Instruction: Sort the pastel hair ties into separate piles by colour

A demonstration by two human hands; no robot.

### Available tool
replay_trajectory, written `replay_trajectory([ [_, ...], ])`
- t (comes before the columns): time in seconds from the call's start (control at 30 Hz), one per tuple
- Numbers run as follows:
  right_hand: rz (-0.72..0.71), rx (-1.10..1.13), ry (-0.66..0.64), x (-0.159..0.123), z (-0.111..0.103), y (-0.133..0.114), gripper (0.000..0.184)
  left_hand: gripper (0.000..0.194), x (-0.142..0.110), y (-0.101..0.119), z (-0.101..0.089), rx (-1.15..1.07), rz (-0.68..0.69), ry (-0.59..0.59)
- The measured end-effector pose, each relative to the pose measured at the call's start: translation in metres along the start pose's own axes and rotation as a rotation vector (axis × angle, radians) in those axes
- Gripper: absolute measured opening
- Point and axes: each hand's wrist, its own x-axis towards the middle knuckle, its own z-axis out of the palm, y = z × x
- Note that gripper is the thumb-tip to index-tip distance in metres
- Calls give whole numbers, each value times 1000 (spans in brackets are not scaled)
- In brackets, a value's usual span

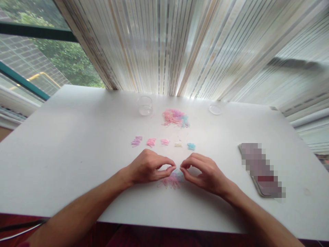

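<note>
My left hand point(150, 166) and my right hand point(203, 171) rest on the white table point(77, 154), fingertips pinched and nearly touching above a small heap of pink and blue thin sticks point(172, 180). What each pinch holds is too small to name. Beyond the hands lies a row of small sorted piles: purple point(136, 140), pink point(151, 142), lighter pink point(165, 141), cream point(178, 144) and blue point(191, 146). Farther back sits a larger mixed pile point(175, 117).
A clear glass cup point(145, 105) stands at the back left of the mixed pile, and a clear round lid or dish point(216, 108) at the back right. A phone point(260, 170) lies at the right. Striped curtains hang behind the table.
</note>
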Motion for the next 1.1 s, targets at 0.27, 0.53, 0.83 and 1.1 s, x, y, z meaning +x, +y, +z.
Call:
replay_trajectory([
  [0.27,-1,-18,1,2,-4,0,9,7,-1,-2,1,19,6,17],
  [0.53,-1,42,-27,0,-7,6,10,9,0,-3,0,30,18,7],
  [0.83,35,64,-23,1,-9,7,9,11,-1,-5,-3,78,8,-14],
  [1.1,81,-73,-2,0,-21,19,8,16,-6,-25,-19,462,-197,56],
])
